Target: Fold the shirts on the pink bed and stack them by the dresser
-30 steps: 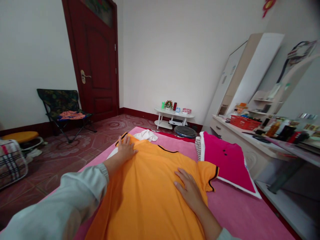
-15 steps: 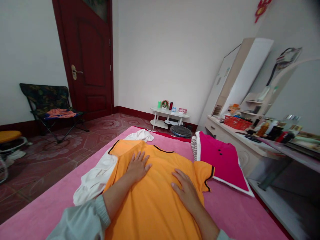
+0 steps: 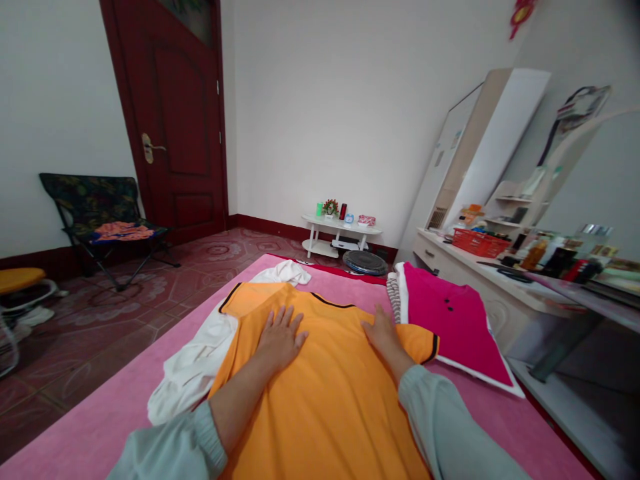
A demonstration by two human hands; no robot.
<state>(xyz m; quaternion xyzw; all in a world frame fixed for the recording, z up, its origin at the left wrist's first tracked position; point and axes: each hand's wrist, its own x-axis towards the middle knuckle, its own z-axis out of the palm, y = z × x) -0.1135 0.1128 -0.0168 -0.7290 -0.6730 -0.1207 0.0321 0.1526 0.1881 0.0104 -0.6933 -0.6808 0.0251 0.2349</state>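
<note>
An orange T-shirt (image 3: 320,400) with black trim lies spread out on a pink bed cover (image 3: 120,403). My left hand (image 3: 283,339) rests flat on its upper left chest, fingers spread. Near the shirt's right shoulder is my right hand (image 3: 384,333), touching the fabric with thumb and forefinger apart; its other fingers are mostly hidden. The shirt's right sleeve (image 3: 417,340) overlaps the edge of a bright pink garment (image 3: 450,313), which lies flat over white cloth. Crumpled white clothing (image 3: 193,370) sticks out from under the shirt's left side.
A dressing table (image 3: 435,257) with a red basket (image 3: 480,243) and several bottles stands along the right. Beyond the bed's far end are a low white table (image 3: 345,225) and a round dark object (image 3: 365,262). On the left, a folding chair (image 3: 95,200) holds orange cloth.
My right hand has moved forward, up from the right chest to the shirt's right shoulder, and more of its sleeve shows. My left hand has stayed on the same area.
</note>
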